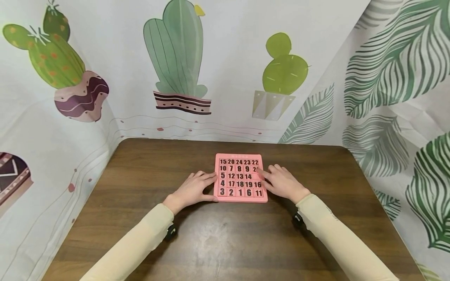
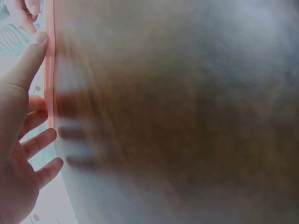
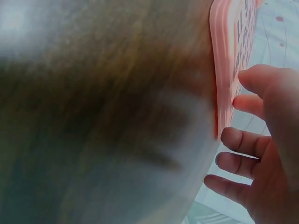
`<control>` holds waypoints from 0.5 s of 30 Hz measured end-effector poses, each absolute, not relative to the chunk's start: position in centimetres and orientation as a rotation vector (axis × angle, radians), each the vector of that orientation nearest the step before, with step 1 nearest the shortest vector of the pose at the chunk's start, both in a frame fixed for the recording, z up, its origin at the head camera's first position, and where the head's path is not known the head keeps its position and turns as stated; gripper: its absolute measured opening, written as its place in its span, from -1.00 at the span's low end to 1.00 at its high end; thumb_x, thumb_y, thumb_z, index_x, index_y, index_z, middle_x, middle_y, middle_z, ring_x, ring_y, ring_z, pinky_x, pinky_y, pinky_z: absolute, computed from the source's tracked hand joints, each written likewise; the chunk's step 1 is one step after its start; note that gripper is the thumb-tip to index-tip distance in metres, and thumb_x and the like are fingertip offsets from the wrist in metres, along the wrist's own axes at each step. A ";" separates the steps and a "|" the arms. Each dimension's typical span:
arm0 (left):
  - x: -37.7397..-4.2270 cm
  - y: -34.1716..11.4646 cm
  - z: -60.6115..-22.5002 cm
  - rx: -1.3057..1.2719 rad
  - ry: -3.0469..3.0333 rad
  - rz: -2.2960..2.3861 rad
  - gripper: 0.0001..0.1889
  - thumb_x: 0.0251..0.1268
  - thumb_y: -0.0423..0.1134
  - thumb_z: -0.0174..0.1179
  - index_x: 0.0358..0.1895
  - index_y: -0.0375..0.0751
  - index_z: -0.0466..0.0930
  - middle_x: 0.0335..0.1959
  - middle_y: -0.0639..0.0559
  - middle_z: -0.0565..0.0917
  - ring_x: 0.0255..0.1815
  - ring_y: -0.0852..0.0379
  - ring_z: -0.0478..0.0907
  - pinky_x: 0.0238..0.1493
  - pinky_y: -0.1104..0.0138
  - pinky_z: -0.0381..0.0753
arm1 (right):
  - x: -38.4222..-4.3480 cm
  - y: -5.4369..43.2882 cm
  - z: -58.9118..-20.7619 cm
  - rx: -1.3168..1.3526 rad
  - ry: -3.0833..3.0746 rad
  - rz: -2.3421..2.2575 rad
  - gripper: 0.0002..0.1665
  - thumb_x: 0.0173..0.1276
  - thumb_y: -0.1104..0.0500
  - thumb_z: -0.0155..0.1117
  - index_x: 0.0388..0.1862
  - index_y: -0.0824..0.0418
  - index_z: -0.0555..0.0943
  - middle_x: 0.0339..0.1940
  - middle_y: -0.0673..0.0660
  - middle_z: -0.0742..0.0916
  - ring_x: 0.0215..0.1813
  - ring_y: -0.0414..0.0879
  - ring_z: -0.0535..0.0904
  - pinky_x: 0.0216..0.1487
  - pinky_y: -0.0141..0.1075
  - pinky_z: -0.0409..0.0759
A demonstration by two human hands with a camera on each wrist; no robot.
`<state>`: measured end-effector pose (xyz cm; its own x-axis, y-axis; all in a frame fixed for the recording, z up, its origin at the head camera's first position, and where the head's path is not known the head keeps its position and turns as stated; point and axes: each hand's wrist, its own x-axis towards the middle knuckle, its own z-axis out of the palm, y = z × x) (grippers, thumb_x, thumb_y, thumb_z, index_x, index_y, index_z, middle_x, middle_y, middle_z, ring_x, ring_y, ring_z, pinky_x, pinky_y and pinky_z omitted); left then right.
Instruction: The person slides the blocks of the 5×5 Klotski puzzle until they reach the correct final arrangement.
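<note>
In the head view, a pink number puzzle [image 1: 240, 180] lies flat on the brown desk [image 1: 211, 242], between the two hands. It looks almost square, so I cannot tell a long axis with certainty; its top border points away from the person, and the digits stand upright for them. Row by row it reads 15 20 24 23 22; 10 7 8 9 21; 5 12 13 14 and a gap; 4 17 18 19 16; 3 2 1 6 11. Faint letters on the top border are too small to read. The left hand [image 1: 191, 189] touches the left edge and near corner, its grip loose. The right hand [image 1: 283, 182] has a fingertip at the 21, its grip also relaxed.

In the left wrist view, the puzzle is a thin upright strip beside the thumb.

In the right wrist view, its rounded rim shows, with digits too slanted for reading.
</note>
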<state>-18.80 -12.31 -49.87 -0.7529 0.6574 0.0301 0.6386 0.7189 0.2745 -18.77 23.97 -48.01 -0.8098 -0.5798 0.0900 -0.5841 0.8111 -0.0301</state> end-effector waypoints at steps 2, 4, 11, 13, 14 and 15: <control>-18.8 -12.3 -49.9 1.078 2.848 0.418 -0.07 0.20 0.37 0.36 0.54 -0.12 0.43 0.55 -0.01 0.43 0.37 -0.05 0.41 0.34 -0.19 0.39 | -18.6 24.0 -48.1 0.930 -2.925 0.091 -0.46 0.53 0.00 0.29 0.39 0.17 0.63 -0.34 0.11 0.54 -0.26 0.01 0.37 -0.21 -0.12 0.40; -18.9 -12.3 -49.9 1.080 2.848 0.419 -0.07 0.20 0.37 0.36 0.54 -0.12 0.43 0.55 -0.01 0.43 0.38 -0.06 0.40 0.34 -0.20 0.38 | -18.4 24.0 -48.1 0.927 -2.927 0.091 -0.47 0.52 -0.01 0.30 0.39 0.16 0.64 -0.32 0.11 0.55 -0.24 0.01 0.37 -0.20 -0.12 0.41; -18.9 -12.3 -49.9 1.078 2.847 0.406 -0.06 0.21 0.38 0.35 0.55 -0.11 0.42 0.56 -0.01 0.42 0.41 -0.06 0.39 0.35 -0.20 0.37 | -17.5 24.1 -48.3 0.931 -2.926 0.098 -0.47 0.52 -0.01 0.32 0.38 0.14 0.65 -0.37 0.07 0.51 -0.28 -0.03 0.33 -0.25 -0.18 0.35; -18.9 -12.3 -49.9 1.075 2.844 0.404 -0.07 0.22 0.37 0.35 0.55 -0.11 0.42 0.56 -0.01 0.42 0.41 -0.07 0.39 0.36 -0.20 0.37 | -17.2 24.1 -48.4 0.935 -2.916 0.097 -0.48 0.52 -0.01 0.31 0.38 0.14 0.65 -0.37 0.07 0.51 -0.29 -0.03 0.33 -0.25 -0.19 0.35; -18.9 -12.2 -49.9 1.074 2.843 0.404 -0.07 0.22 0.37 0.34 0.55 -0.11 0.42 0.56 -0.01 0.42 0.41 -0.07 0.38 0.36 -0.21 0.37 | -17.1 24.1 -48.4 0.938 -2.911 0.094 -0.47 0.52 -0.01 0.31 0.38 0.14 0.65 -0.37 0.07 0.51 -0.29 -0.03 0.33 -0.25 -0.19 0.35; -18.8 -12.2 -49.9 1.072 2.842 0.404 -0.07 0.22 0.37 0.34 0.55 -0.11 0.41 0.56 -0.01 0.42 0.41 -0.07 0.38 0.36 -0.21 0.36 | -16.9 24.1 -48.4 0.940 -2.905 0.093 -0.47 0.52 -0.01 0.31 0.38 0.14 0.65 -0.37 0.07 0.52 -0.29 -0.03 0.33 -0.25 -0.19 0.35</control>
<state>-18.85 -12.21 -49.88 -0.7525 0.6582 0.0200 0.6378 0.7209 0.2713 -16.92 24.14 -48.44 -0.8071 -0.5816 0.1015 -0.5869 0.8090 -0.0313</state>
